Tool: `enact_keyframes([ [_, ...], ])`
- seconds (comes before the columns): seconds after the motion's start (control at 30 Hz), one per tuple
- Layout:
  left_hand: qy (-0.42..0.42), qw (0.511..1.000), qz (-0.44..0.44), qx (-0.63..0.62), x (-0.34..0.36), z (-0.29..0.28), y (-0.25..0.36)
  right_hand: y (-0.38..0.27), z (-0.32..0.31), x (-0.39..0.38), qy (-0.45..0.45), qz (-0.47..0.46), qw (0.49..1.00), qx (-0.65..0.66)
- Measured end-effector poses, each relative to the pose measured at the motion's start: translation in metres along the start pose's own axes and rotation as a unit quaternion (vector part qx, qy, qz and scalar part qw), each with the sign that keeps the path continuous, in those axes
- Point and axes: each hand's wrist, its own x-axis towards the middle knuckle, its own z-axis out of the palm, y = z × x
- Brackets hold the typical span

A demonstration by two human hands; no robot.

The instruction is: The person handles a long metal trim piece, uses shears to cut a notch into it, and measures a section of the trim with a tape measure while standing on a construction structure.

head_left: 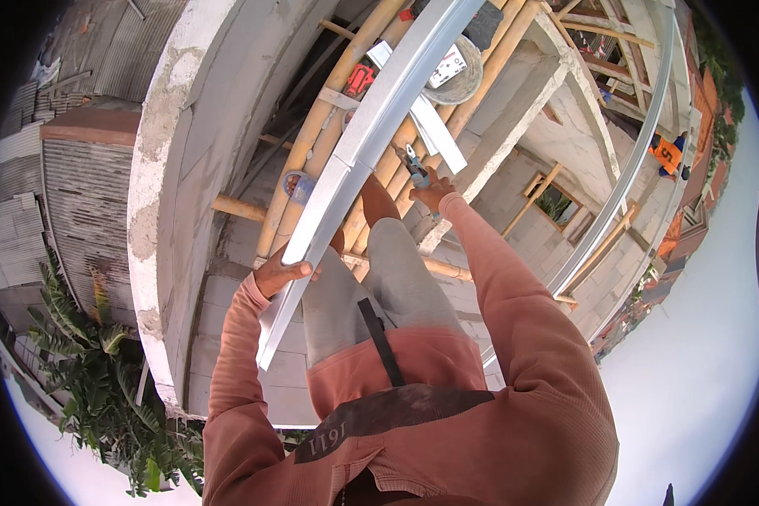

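- The left hand (280, 271) is wrapped around a long metal strip (358, 152), near its lower end, likely to keep it from sliding off.
- The strip lies along the bamboo poles (312, 135) the person stands on.
- Its long way runs from the left hand up and away to the right; the near end sticks out past the knee.
- The right hand (433, 192) grips blue-handled pliers (415, 166) down by the poles, just beside the strip.

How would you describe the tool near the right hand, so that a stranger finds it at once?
Start at the bamboo scaffold platform under the person's legs. Follow the right hand to its fingertips: there lie the pliers, small, with blue-green handles, unlike the long pale metal channel gripped by the left hand.
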Motion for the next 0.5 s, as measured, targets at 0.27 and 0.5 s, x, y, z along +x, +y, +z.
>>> enact_keyframes([
  [0.27, -0.246, 0.935, -0.053, -0.248, 0.02, -0.061, -0.039, -0.075, 0.017, 0.157, 0.033, 0.055, 0.998, -0.007],
  [0.5, -0.151, 0.962, -0.119, -0.195, 0.011, -0.073, 0.004, -0.049, 0.071, 0.268, 0.251, -0.034, 0.967, -0.042],
])
